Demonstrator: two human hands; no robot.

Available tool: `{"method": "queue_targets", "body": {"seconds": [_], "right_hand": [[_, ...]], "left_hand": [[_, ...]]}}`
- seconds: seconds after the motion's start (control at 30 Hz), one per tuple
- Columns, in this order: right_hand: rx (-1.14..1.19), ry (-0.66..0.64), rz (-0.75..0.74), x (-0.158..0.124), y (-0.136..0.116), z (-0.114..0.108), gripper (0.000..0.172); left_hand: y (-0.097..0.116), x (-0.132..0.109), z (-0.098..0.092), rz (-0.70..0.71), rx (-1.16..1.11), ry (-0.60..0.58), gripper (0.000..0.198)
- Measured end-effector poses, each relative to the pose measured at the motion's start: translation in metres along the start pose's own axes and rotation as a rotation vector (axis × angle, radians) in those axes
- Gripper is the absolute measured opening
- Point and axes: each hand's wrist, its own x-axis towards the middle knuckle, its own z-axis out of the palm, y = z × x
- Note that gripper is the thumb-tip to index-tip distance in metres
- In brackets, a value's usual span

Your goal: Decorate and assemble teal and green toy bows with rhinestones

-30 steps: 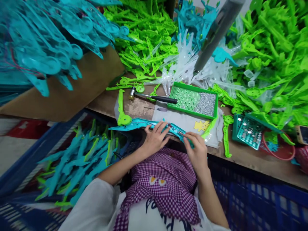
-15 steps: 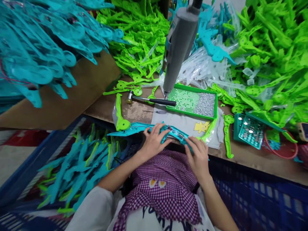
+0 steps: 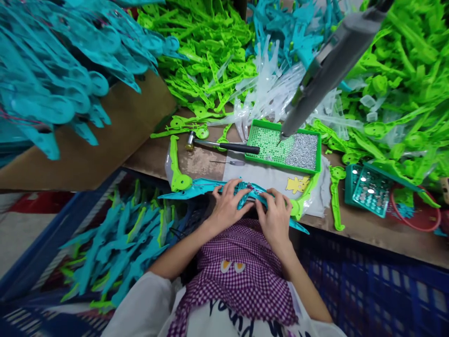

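A long blue plastic toy bow shell lies along the front edge of the bench, with lime-green limb pieces at both ends. Wires and small parts show in its middle section. My left hand grips the shell left of centre, fingers over the far side and thumb on the near side. Closer to the middle, my right hand is bent over the shell with its fingertips pressed on it. Part of the shell is hidden under both hands.
A grey power screwdriver hangs over a green tray of small screws. A hammer and a thin screwdriver lie nearby. Heaped green parts, blue shells and clear pieces surround the bench. A blue crate stands lower left.
My right hand has moved left along the shell toward my left hand, uncovering its right blue tip. The hanging power screwdriver has swung to the right and now leans.
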Motion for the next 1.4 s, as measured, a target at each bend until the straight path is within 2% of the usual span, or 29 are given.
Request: {"method": "queue_targets", "body": {"seconds": [0.33,0.5,0.57,0.73,1.03,1.17,1.3,1.4], "right_hand": [[0.034,-0.038,-0.08,0.0,0.005,-0.006,0.024],[0.195,0.079,-0.035,-0.007,0.019,-0.012,0.019],[0.171,0.091,-0.012,-0.007,0.02,-0.013,0.018],[0.053,0.021,-0.005,0.004,0.006,-0.006,0.018],[0.0,-0.039,0.048,0.018,-0.008,0.0,0.014],[-0.023,-0.023,-0.005,0.011,-0.006,-0.001,0.016],[-0.106,-0.055,-0.092,-0.004,-0.005,-0.004,0.023],[-0.139,-0.092,-0.14,-0.013,-0.004,-0.006,0.033]], "left_hand": [[0.001,0.001,0.001,-0.01,0.0,0.009,0.032],[0.002,0.001,0.001,-0.017,-0.009,0.008,0.031],[0.002,0.001,0.001,-0.018,-0.011,0.009,0.031],[0.002,0.001,0.002,-0.029,-0.013,0.015,0.03],[0.004,0.001,0.003,-0.043,-0.017,0.02,0.029],[0.002,0.0,0.002,-0.04,-0.018,0.021,0.03],[0.001,0.001,-0.011,0.01,-0.014,-0.047,0.036],[0.007,0.007,-0.018,-0.01,-0.008,-0.057,0.029]]}}
